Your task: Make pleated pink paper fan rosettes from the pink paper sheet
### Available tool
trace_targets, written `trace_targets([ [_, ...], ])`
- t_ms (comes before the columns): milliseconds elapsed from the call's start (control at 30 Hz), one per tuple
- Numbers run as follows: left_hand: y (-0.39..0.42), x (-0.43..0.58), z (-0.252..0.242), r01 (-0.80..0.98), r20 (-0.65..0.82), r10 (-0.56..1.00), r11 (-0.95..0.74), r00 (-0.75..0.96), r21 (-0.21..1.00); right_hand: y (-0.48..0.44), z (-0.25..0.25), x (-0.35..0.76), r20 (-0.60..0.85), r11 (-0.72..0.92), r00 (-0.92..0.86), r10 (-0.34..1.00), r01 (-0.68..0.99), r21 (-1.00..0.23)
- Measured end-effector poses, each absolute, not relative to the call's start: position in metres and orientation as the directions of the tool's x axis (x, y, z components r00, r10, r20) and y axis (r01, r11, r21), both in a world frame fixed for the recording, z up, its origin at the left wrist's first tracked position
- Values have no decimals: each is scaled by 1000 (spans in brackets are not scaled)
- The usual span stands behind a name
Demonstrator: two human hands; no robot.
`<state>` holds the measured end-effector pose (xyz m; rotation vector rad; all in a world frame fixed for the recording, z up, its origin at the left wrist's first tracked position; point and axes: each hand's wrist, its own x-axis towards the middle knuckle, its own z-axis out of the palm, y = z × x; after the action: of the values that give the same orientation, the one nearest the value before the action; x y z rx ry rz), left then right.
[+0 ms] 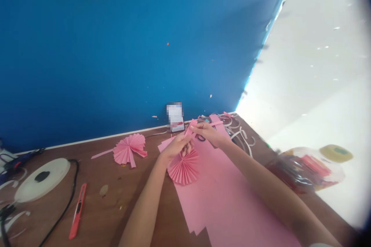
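Note:
My left hand (178, 146) has its fingers closed on a small pink paper strip (189, 127). The strip's upper end is pinched by my right hand (207, 131). Just under my left hand is a pleated pink paper fan (184, 170), spread in a fan shape; its top is partly hidden by the fingers, and I cannot tell whether the strip joins it. Large pink paper sheets (220, 189) lie beneath the fan and my right forearm. A second pleated pink paper fan (127, 150) rests to the left, with narrow strips sticking out.
A phone (176, 117) leans against the blue wall (116, 54). On the left of the brown table (116, 208) are a red box cutter (77, 212), a round white disc-shaped device (43, 181) and a black cable (75, 177). White curled strips (245, 139) and a clear plastic package (295, 170) lie right.

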<state>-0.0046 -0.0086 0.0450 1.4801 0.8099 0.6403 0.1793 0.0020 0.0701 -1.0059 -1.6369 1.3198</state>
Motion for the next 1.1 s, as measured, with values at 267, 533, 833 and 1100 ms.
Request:
trace_targets([
  [267, -9, -9, 46, 131, -36, 785, -58, 618, 990, 4, 68, 181, 174, 203, -294, 940, 71, -977],
  [533, -9, -17, 42, 161, -116, 692, 0, 713, 987, 11, 62, 184, 142, 126, -93, 985, -161, -979],
  [833, -6, -15, 42, 33, -56, 709, 45, 703, 998, -7, 54, 156, 95, 70, -305, 948, -92, -993],
  [1100, -7, -22, 44, 75, -178, 684, 178, 708, 981, 1, 33, 156, 219, 227, -151, 964, 42, -973],
])
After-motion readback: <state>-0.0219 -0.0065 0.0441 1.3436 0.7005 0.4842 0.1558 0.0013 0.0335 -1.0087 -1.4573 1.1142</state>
